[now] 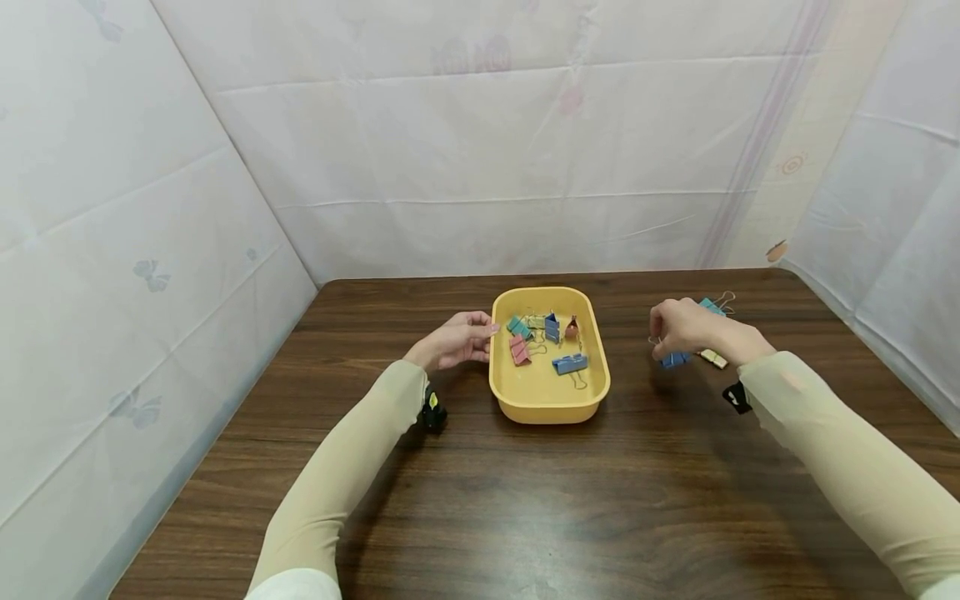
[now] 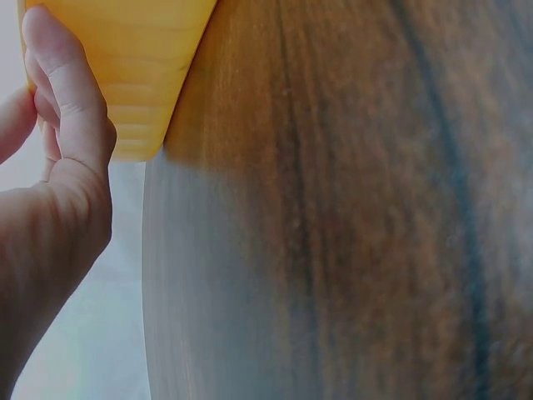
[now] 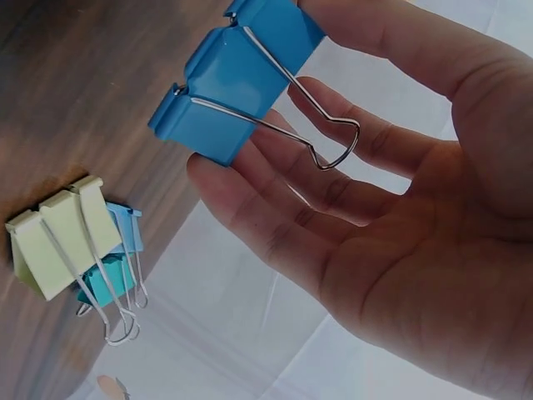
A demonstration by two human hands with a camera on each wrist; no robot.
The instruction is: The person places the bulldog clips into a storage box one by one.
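While our right hand point(image 3: 400, 217) pinched the blue binder clip point(image 3: 233, 79) just above the desk point(image 1: 525, 500), right of the yellow tray point(image 1: 547, 400), it looked light, stiff and slick; best gripped by its body. Our left hand point(image 1: 457, 340) touched the tray's left wall, fingers loosely curled.

The right hand point(image 1: 678, 327) hides most of the blue clip point(image 1: 676, 359); tray point(image 2: 125, 75) cut off.
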